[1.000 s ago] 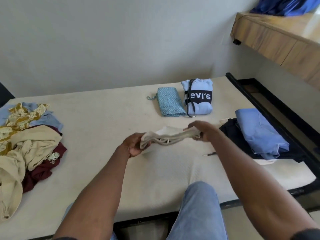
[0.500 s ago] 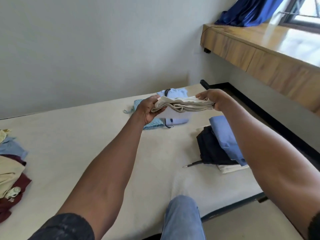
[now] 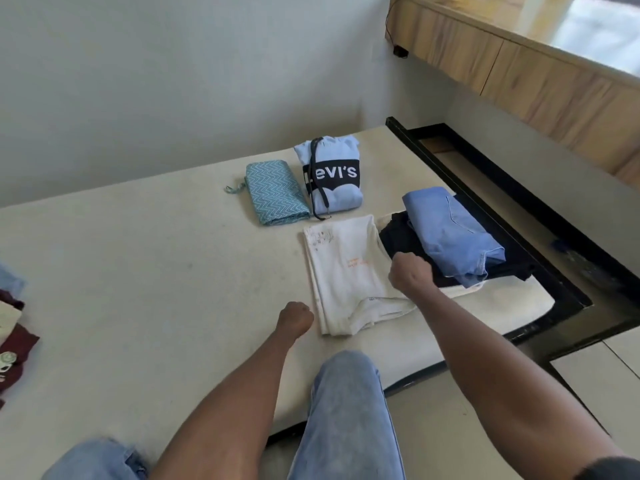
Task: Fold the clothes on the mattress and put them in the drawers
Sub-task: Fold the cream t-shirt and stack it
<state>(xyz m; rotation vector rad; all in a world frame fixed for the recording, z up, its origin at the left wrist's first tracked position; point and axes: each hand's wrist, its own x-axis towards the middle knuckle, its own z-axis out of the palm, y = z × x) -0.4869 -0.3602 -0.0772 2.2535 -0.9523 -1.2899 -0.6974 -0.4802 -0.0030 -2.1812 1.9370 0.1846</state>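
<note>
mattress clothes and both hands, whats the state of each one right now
cream garment: folded, flat on the mattress
teal zigzag cloth: folded
Levi's hoodie: folded, beside the teal cloth
blue shirt: folded, on top of the black garment
clothes pile at left edge: unfolded
left hand: fingers curled, by the cream garment's corner
right hand: fingers curled, at its right edge

Count, referenced to the mattress [image 3: 138,271]:
- Folded garments singly on the mattress: three. White T-shirt [image 3: 346,271], Levi's hoodie [image 3: 332,174], teal zigzag cloth [image 3: 275,192].
- Stacked garments at the mattress's right edge: two visible. Blue denim item [image 3: 450,233] on black item [image 3: 401,237].
- Unfolded pile [image 3: 14,341] at the mattress's left edge: one; item count indeterminate.
- Hands over the mattress: two.
</note>
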